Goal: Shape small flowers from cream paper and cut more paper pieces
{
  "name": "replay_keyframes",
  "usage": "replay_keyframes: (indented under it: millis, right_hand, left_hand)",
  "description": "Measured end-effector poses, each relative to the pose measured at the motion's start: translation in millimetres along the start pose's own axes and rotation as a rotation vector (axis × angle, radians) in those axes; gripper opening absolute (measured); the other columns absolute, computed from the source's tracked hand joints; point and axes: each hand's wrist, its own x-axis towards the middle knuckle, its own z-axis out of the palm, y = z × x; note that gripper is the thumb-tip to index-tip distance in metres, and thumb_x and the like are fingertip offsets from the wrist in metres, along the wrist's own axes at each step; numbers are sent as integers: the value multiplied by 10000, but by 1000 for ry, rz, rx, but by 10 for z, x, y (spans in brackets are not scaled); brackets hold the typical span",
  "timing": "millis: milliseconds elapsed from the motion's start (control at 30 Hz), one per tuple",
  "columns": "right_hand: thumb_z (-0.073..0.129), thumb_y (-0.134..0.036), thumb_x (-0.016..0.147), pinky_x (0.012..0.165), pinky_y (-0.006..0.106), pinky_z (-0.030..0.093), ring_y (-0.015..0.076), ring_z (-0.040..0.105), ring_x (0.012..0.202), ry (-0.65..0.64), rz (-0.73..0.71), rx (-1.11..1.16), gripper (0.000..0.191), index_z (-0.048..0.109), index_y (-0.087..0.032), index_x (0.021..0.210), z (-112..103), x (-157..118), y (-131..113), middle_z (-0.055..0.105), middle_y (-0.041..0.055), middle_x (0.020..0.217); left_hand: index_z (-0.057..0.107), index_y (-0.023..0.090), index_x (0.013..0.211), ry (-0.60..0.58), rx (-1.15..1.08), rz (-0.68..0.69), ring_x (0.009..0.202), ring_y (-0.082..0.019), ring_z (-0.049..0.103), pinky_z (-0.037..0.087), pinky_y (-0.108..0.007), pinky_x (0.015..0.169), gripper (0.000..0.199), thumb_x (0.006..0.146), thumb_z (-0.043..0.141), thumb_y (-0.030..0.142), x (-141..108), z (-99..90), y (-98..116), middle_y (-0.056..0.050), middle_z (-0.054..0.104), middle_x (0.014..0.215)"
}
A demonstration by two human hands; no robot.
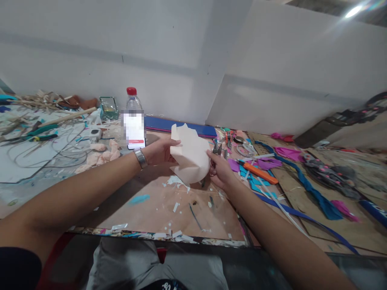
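Note:
A cream-white sheet piece (192, 155) with curved, uneven edges is held up over the middle of the table. My left hand (160, 151) grips its left edge, thumb on the near face and the other fingers partly hidden behind it. On its right edge, my right hand (220, 169) pinches the piece between thumb and curled fingers. Below it, white scraps and a thin dark strip (195, 216) lie on the brown table surface (163, 207).
A bottle with a red cap (132, 91) stands behind a lit phone (135, 131) at the back left. Green-handled pliers (45, 131) lie far left. On the right are an orange cutter (260, 172), blue strips and purple scraps. A wall rises behind.

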Motion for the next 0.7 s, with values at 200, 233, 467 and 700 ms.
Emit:
replay_keyframes:
  millis: [200, 233, 467, 700]
  right_hand:
    - [905, -569, 675, 382, 194, 389, 13, 237, 332, -104, 16, -3, 505, 558, -208, 740, 98, -90, -55, 529, -104, 505]
    - [923, -563, 653, 387, 194, 389, 12, 236, 335, -120, 24, -9, 519, 551, -208, 727, 119, -109, -57, 501, -113, 487]
    - [974, -403, 596, 337, 167, 186, 9, 220, 350, -91, 16, -23, 511, 515, -200, 694, 146, -128, -27, 421, -131, 444]
    - [926, -413, 655, 306, 171, 200, 31, 293, 341, 45, -50, 6, 440, 548, -209, 751, 58, -62, -89, 486, -111, 480]
  left_hand:
    - [648, 194, 1226, 351, -64, 382, 878, -181, 722, 580, -306, 803, 499, 751, 735, 69, 105, -24, 55, -73, 768, 1104]
    - [660, 181, 1195, 386, -92, 386, 865, -175, 719, 580, -299, 798, 429, 780, 727, 93, 113, -41, 69, -72, 771, 1080]
    - [717, 143, 1074, 119, -81, 175, 888, -233, 730, 603, -392, 838, 361, 831, 819, 390, 34, -49, 66, -119, 776, 1029]
    - [706, 129, 927, 199, 89, 283, 627, -102, 614, 508, -232, 632, 281, 712, 882, 168, 65, -26, 8, -17, 697, 749]
